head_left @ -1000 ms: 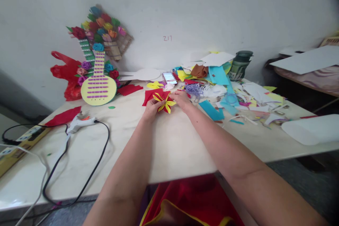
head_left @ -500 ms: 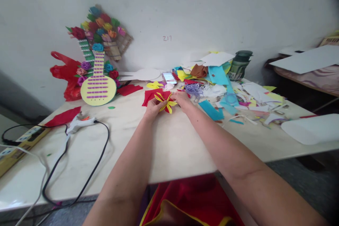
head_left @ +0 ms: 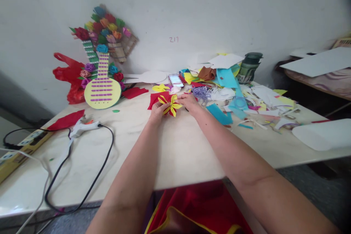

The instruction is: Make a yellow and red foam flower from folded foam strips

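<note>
A yellow paper flower (head_left: 173, 106) with several narrow, pointed petals is held between my hands above the table. My left hand (head_left: 158, 112) pinches it from the left, its fingertips close to the flower's centre. On the other side my right hand (head_left: 188, 102) has its fingers closed at the tip of a right-hand petal. Behind the flower lies a red sheet of paper (head_left: 155, 99), partly covered by the petals and my hands. A loose yellow paper piece (head_left: 160, 87) rests just beyond the red sheet.
A white glue gun (head_left: 85, 128) with a black cord lies on the left, near a power strip (head_left: 20, 153). At the back left stands a yellow paper lute (head_left: 102, 93) with paper flowers. Purple string (head_left: 200, 93), blue paper (head_left: 220, 114) and a green bottle (head_left: 249, 67) are on the right.
My fingers have shifted slightly on the yellow flower, and its petals look a little more spread and turned toward me. Both hands stay in nearly the same place.
</note>
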A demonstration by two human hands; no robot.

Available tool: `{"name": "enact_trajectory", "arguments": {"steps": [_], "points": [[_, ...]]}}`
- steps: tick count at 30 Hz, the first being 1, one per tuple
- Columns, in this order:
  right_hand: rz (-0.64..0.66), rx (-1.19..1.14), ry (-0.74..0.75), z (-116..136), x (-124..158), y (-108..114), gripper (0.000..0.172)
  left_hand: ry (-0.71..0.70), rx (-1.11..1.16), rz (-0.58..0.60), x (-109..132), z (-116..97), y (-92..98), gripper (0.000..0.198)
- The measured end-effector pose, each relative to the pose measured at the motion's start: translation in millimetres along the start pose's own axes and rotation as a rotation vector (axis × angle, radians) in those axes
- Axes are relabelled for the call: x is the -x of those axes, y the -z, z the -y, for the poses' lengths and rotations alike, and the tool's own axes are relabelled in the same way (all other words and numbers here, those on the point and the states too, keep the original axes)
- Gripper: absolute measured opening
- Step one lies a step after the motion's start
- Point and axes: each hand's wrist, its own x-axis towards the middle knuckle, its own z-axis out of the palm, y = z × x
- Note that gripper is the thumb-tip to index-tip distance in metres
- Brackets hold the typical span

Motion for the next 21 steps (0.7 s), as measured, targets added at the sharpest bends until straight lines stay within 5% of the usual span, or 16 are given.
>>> {"name": "enact_trajectory", "arguments": {"steps": [14, 21], "points": [[0.112, 0.062, 0.027, 5.8, 0.7, 5.1, 0.011, 0.052, 0.088, 0.003, -0.4, -0.6, -1.9, 0.026], [0.163, 0.118, 0.056, 3.6, -1.6, 5.6, 0.015, -0.030, 0.007, 0.100, 1.9, 1.2, -2.4, 0.032]]}}
